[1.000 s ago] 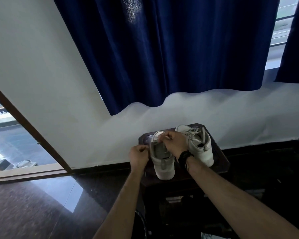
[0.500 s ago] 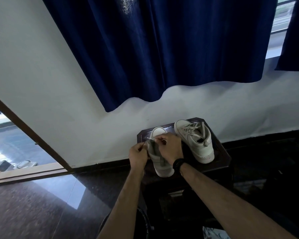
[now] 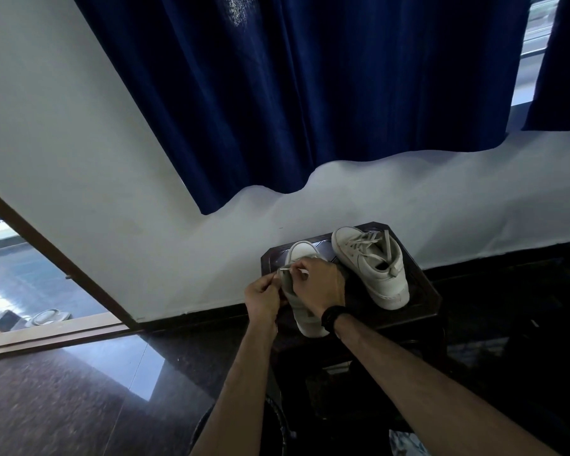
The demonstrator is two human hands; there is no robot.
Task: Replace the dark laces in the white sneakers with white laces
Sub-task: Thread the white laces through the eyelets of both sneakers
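Now left hand (image 3: 263, 296) and right hand (image 3: 316, 286) drawn closer over near sneaker (image 3: 305, 319), fingers pinching white lace (image 3: 285, 268) ends taut; lacing nearly done, far sneaker (image 3: 372, 268) laced

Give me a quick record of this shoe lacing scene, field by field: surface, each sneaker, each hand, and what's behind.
surface: small dark wooden side table against the wall
near sneaker: white sneaker at the table's left, being laced
far sneaker: white laced sneaker at the right, untouched
lace: pale lace stretched between both hands
left hand: pinches the lace
right hand: pinches the lace over the near sneaker; black wrist watch
background: navy blue curtain, white wall
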